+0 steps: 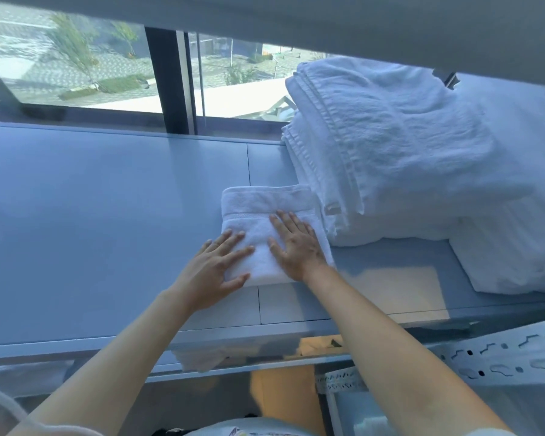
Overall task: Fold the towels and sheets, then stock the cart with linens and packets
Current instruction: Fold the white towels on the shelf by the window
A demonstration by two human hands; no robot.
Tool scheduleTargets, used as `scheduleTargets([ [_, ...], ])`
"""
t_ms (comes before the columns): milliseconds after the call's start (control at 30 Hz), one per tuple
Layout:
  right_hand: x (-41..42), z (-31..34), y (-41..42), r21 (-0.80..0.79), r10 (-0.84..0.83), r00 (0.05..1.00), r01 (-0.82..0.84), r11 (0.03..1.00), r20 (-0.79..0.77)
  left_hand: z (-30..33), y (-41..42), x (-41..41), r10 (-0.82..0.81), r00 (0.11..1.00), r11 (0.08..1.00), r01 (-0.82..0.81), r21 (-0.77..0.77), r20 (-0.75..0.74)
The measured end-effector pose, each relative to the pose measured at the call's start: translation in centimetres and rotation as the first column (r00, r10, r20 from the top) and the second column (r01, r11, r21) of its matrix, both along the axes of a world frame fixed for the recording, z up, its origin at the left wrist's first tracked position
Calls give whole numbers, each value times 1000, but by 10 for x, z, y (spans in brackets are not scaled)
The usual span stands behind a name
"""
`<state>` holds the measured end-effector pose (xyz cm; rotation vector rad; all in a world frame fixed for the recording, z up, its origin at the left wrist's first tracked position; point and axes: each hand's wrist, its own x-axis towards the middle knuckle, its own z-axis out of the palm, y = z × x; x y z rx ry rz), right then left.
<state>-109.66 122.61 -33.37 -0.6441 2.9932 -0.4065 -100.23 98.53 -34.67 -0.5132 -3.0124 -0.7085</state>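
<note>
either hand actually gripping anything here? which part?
Nothing gripped. Left hand and right hand lie flat, fingers straight, on the folded towel.

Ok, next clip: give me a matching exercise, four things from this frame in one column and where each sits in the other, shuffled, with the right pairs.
Things:
1. left hand
2. right hand
3. small folded towel
4. tall linen stack

Places:
A. piled on the right end of the counter
B. flat on the towel's right half
C. lying on the counter under both hands
D. flat on the towel's left edge, partly on the counter

Pairs: 1-D, 2-B, 3-C, 4-A
</note>
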Motion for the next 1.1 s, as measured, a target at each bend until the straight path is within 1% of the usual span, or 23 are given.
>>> scheduleTargets([
  [200,-2,3,4,-7,18,1000,-18,1000,-6,12,5,3,26,999,998,-23,-52,46],
  [300,3,9,-7,-6,-16,1000,16,1000,10,17,-16,14,50,999,998,-50,-39,9],
  [400,14,19,-41,-42,-21,1000,21,999,-8,25,-57,26,94,995,994,-96,-49,-23],
  [533,35,30,-126,-98,39,998,-44,994,-56,44,-134,41,171,982,980,-177,-86,-76],
  [733,85,43,-274,-167,100,993,-108,980,-56,71,-277,98,309,937,938,-329,-107,-165],
  [967,141,52,-445,-215,236,970,-244,946,-59,96,-428,176,501,823,836,-540,-95,-268],
  [1100,166,60,-532,-223,337,939,-343,913,-66,100,-504,213,572,768,763,-627,-156,-289],
])
